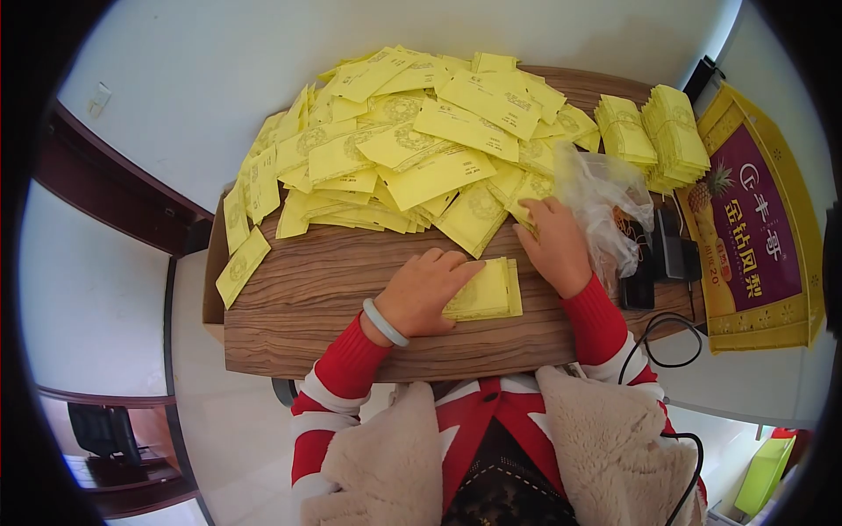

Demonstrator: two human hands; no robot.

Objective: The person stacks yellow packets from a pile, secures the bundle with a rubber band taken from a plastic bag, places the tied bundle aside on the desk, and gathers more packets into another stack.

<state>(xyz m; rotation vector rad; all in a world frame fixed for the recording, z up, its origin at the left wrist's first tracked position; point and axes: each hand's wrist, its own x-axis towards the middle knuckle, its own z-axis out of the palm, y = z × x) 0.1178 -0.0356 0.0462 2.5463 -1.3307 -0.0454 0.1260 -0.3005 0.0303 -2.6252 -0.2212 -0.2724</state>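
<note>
A small stack of yellow printed paper packets (491, 294) lies near the front edge of the wooden table. My left hand (421, 294) covers the left end of this stack, thumb stretched across the top and the other fingers bent around its far side. To the right, my right hand (559, 248) is at the near edge of a big loose heap of the same packets (395, 140). Its fingers are apart and bent, with the tips by a packet (531, 188) at the heap's border; no packet shows lifted in it.
Two bundled piles of packets (675, 131) stand at the back right. A clear plastic bag (605, 197), a black device (638, 289) and a cable (675, 364) lie on the right. Beyond them leans a yellow and purple pineapple carton (759, 219). A wall backs the wooden table (298, 324).
</note>
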